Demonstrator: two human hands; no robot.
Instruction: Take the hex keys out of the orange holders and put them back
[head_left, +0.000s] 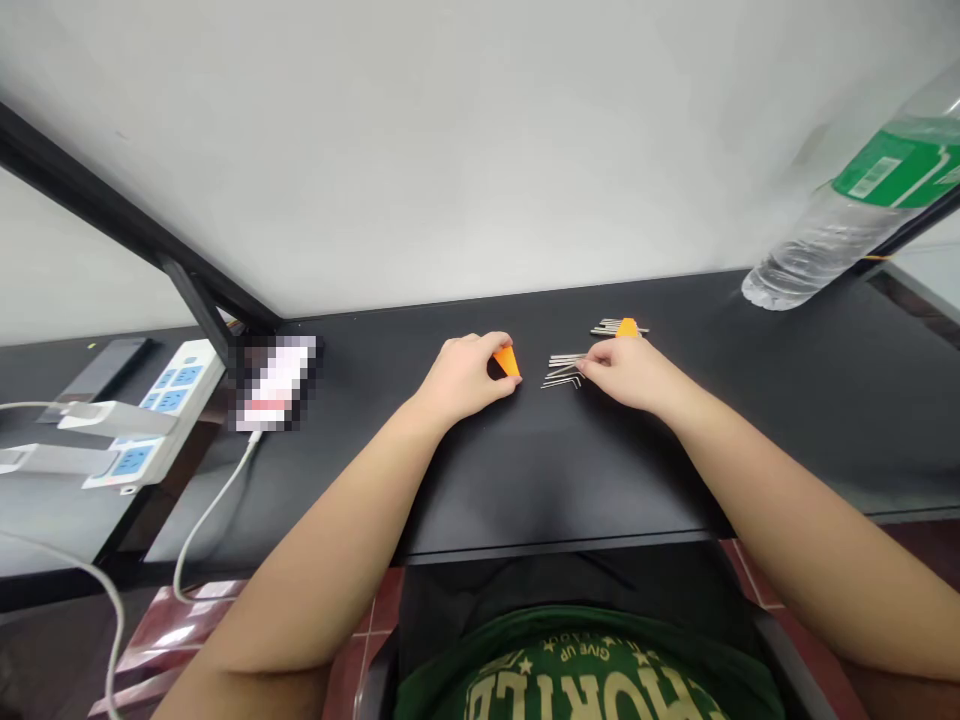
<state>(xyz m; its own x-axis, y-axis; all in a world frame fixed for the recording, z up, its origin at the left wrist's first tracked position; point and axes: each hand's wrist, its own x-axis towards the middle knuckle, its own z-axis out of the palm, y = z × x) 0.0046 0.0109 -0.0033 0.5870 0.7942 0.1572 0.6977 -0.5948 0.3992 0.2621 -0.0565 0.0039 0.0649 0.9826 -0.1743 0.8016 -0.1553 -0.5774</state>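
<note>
Between the thumb and fingers of my left hand (pixel 470 377) is an orange plastic piece (pixel 507 361), which looks like a hex key holder. Several loose L-shaped hex keys (pixel 561 375) lie side by side on the black tabletop, right of that piece. My right hand (pixel 626 372) has its thumb and fingertips pinched at the right ends of these keys, on one of them as far as I can see. Just behind my right hand lies a second orange holder (pixel 627 327) with several metal keys through it, partly hidden by the hand.
A large water bottle (pixel 847 215) with a green label stands at the back right. On the left are a pixelated phone (pixel 277 385) on a white cable, a white power strip (pixel 169 400) with plugs, and a dark slab-like device (pixel 105 370). A black metal frame (pixel 142 225) rises there.
</note>
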